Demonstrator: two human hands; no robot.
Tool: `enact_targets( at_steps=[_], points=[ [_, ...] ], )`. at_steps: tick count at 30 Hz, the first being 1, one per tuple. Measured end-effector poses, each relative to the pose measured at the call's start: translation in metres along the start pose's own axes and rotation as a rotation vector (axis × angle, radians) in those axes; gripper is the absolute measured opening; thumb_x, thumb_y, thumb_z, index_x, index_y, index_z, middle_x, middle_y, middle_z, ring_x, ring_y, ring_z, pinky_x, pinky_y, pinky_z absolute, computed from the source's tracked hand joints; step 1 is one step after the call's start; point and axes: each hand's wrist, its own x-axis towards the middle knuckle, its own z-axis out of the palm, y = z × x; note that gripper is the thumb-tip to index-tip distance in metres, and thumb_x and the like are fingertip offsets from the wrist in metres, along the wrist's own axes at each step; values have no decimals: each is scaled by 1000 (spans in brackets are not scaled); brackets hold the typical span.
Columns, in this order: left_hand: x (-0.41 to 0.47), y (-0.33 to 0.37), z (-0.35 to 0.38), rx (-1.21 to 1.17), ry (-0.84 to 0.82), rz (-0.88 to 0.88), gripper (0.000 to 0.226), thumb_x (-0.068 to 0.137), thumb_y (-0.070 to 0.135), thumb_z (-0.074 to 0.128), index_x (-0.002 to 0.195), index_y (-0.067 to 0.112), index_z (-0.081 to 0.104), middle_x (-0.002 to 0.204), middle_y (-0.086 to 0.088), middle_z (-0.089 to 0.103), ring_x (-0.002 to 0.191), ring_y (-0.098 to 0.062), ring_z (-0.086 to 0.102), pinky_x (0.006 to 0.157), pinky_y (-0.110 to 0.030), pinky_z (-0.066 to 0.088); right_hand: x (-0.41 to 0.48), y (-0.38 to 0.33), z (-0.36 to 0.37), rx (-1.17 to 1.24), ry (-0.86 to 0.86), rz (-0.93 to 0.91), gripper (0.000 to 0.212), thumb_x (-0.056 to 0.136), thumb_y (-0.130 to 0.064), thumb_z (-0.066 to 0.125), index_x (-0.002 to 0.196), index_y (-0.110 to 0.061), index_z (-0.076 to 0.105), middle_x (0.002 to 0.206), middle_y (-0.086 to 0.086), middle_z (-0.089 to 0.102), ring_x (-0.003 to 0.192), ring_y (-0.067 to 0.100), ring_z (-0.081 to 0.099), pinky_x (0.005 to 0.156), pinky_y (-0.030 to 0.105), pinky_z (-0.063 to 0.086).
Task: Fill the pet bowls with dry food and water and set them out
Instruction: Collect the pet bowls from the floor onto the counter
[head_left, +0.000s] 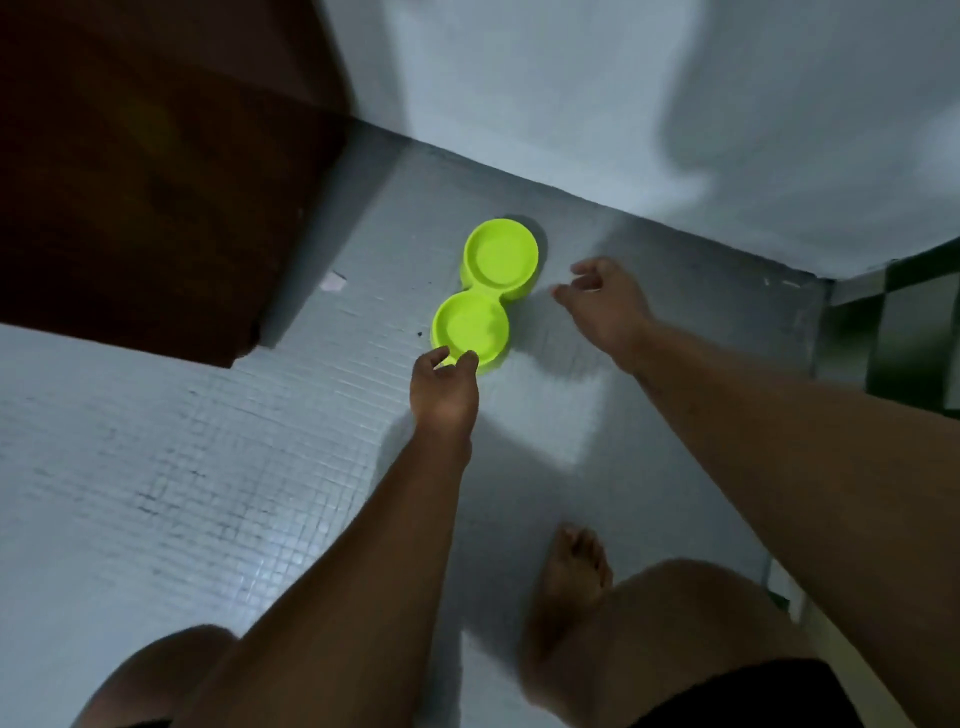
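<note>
Two hands: I see both reaching down over the tiled floor (208, 467).
Left hand (444, 387): thumb and fingers curl round the near rim of the double bowl (485, 291), grasping it.
Right hand (608, 304): released, fingers loosely spread, just beside the far well's right side, apart from it.
Double bowl: bright green, two joined round wells showing only green bottoms; it sits near the floor's far edge, by the white wall (571, 104).
Around: dark wooden cabinet (130, 182) along the floor's left edge; pale scrap (332, 281) between cabinet and bowl; bare foot (574, 571) nearer me.
Hard to make out: blurred frame; left fingertips under the rim are hidden.
</note>
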Motion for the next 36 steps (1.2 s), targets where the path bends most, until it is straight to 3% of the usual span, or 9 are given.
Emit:
enact_targets(
  at_steps=[2,8,16,20,22,24,26,31,36],
  points=[
    [37,-29,10,-30,34,-21,45,90,23,74,132,15,59,101,0,59,109,-28,62,101,-52,54,35,30,26,22,-5,0,41,82,-33,78,117,-18,62,108,2,63,84,18,63,72,30,52],
    [108,-79,21,-90,82,-79,61,91,21,74,145,18,45,141,-26,54,126,-34,59,105,-53,51,106,73,67,-5,-20,-21,54,85,-33,75,131,-13,55,132,7,58,117,23,58,100,39,50],
    [139,-87,28,-159,18,-122,79,93,21,71,159,18,28,153,-16,46,135,-32,51,112,-55,44,165,66,86,-86,-32,-65,74,81,-34,79,143,-12,46,146,9,49,130,24,50,103,30,41],
    [152,-89,36,-138,39,-119,77,94,22,71,159,18,30,156,-13,45,136,-33,49,112,-55,44,199,49,103,-142,-81,-90,85,83,-39,76,152,-13,34,159,9,34,144,24,36,117,37,33],
    [155,-89,41,-95,48,-83,71,94,21,70,156,17,37,152,-13,49,133,-34,52,111,-56,45,209,43,110,-187,-146,-68,81,83,-39,76,150,-12,39,154,11,42,140,26,43,115,39,37],
    [158,-87,44,-90,55,-50,57,93,17,70,147,16,49,141,-14,58,125,-36,58,106,-57,48,213,44,118,-187,-221,-56,60,83,-35,77,135,-13,57,132,12,63,121,28,61,105,41,48],
    [156,-82,44,-102,82,-13,46,93,14,69,137,12,58,130,-15,64,118,-38,61,100,-56,52,205,46,117,-153,-175,-87,43,83,-30,77,121,-15,66,115,6,71,105,24,68,95,36,54],
    [140,-63,36,-125,181,114,48,94,13,66,141,12,58,134,-9,62,123,-30,59,104,-50,51,176,41,99,-125,-48,-85,45,85,-30,74,123,-7,63,119,13,68,108,29,65,95,42,53],
    [114,-21,17,-146,160,187,45,99,10,53,144,10,56,142,-16,57,130,-34,56,109,-53,47,140,5,64,-76,100,-145,32,93,-30,64,106,-2,68,96,10,67,90,21,62,86,38,53]
  ],
)
